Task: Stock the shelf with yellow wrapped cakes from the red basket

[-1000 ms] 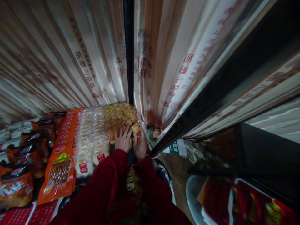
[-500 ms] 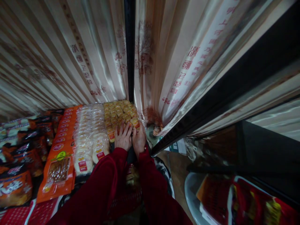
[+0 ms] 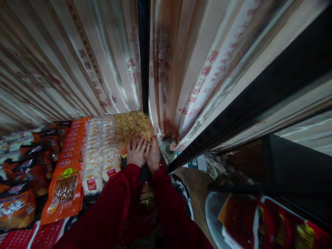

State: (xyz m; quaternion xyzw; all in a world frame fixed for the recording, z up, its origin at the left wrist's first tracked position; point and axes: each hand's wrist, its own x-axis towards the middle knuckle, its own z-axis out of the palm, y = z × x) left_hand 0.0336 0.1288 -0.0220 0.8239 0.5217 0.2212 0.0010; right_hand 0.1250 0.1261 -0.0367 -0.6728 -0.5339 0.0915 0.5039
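Note:
Rows of small yellow-wrapped snack packets (image 3: 129, 121) lie at the right end of the display, against the curtain. My left hand (image 3: 136, 152) rests palm down on their front part, fingers spread. Right beside it, my right hand (image 3: 153, 154) curls its fingers over the front right packet, whose red label shows just above the fingertips. Part of that packet is hidden under the hand. To the left stand two rows of clear-wrapped round white crackers (image 3: 93, 169), then a row of orange snack bags (image 3: 64, 188).
Black and orange bags (image 3: 19, 204) fill the far left. Pale printed curtains (image 3: 103, 62) hang behind, divided by a dark post (image 3: 144, 55). A black rail (image 3: 233, 93) slants across the right. Low at right, a white basin (image 3: 211, 211) stands near red packages (image 3: 280, 221).
My right hand has moved slightly nearer the left and its fingers sit lower over the front packet. The left hand stays almost in place.

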